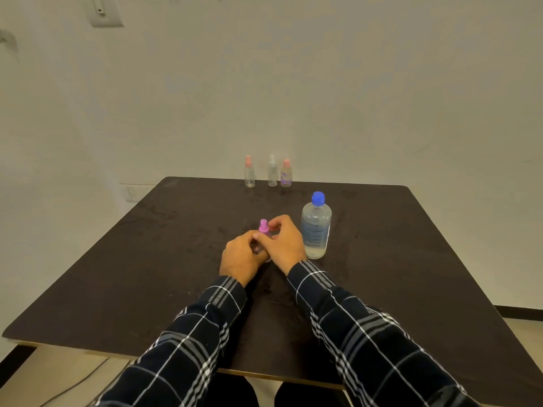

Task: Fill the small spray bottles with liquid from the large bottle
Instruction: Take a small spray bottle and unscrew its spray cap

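Our left hand (239, 257) wraps the small spray bottle (263, 227), which stands mid-tabletop (147, 274). Our right hand (286, 243) pinches its pink top, likely to unscrew it. The large bottle (316, 230) stands just right, capped. Opening it probably comes next.

A dark square table (147, 274) stands against a plain off-white wall (323, 83).

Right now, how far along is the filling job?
Done: nothing certain; three capped spray bottles stand at the far edge, fill unreadable. In hand: left hand and right hand hold the pink-topped bottle. Left: the large bottle is capped, so this pour is pending.
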Demonstrator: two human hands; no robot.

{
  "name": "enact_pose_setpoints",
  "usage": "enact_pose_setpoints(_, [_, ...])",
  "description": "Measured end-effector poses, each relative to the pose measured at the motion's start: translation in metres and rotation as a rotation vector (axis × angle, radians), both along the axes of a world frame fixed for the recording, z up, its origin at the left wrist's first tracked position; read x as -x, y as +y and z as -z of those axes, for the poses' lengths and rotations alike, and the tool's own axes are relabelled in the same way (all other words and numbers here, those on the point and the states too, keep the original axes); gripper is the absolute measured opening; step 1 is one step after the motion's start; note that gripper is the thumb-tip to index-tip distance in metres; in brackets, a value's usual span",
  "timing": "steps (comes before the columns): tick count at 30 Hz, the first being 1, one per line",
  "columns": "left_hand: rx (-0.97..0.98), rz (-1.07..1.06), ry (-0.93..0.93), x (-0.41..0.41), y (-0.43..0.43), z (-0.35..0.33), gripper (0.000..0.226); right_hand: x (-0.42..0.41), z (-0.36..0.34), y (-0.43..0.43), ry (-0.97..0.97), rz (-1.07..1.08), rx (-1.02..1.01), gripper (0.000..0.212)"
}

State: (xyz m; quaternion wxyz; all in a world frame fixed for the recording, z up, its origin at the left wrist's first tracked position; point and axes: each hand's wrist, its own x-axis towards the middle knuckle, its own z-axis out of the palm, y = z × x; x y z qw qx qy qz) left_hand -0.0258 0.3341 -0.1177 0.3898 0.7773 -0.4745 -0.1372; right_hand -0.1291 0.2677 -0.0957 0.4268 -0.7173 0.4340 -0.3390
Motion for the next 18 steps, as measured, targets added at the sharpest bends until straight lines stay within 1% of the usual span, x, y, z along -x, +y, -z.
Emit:
enact_pose_setpoints(2, [-0.002, 0.003, 0.001, 0.0, 0.001, 0.0, 0.024, 0.0, -0.003, -0.001, 0.015, 0.015, 0.052, 0.022])
enact_pose_setpoints(4, [0.004, 0.004, -0.007, 0.001, 0.001, -0.001, 0.025, 0.002, -0.007, -0.001, 0.024, -0.018, 0.088, 0.013])
enact_pose_setpoints(5, [0.005, 0.003, -0.008, 0.002, 0.001, -0.002, 0.026, 0.003, -0.009, -0.001, 0.031, -0.039, 0.098, 0.014])
enact_pose_setpoints(7, [-0.006, 0.0, -0.006, 0.003, 0.002, -0.004, 0.028, 0.007, -0.013, 0.001, 0.044, -0.061, 0.112, 0.021])
enact_pose_setpoints(10, [-0.041, 0.004, -0.01, 0.004, 0.003, -0.008, 0.03, 0.008, -0.022, 0.004, 0.016, -0.07, 0.119, 0.027])
enact_pose_setpoints(13, [-0.053, 0.004, -0.038, 0.004, 0.005, -0.01, 0.031, 0.007, -0.032, 0.007, -0.085, -0.048, 0.143, 0.026])
enact_pose_setpoints(18, [-0.061, -0.004, -0.045, 0.005, 0.007, -0.013, 0.033, 0.019, -0.047, 0.015, -0.28, -0.056, 0.352, 0.022])
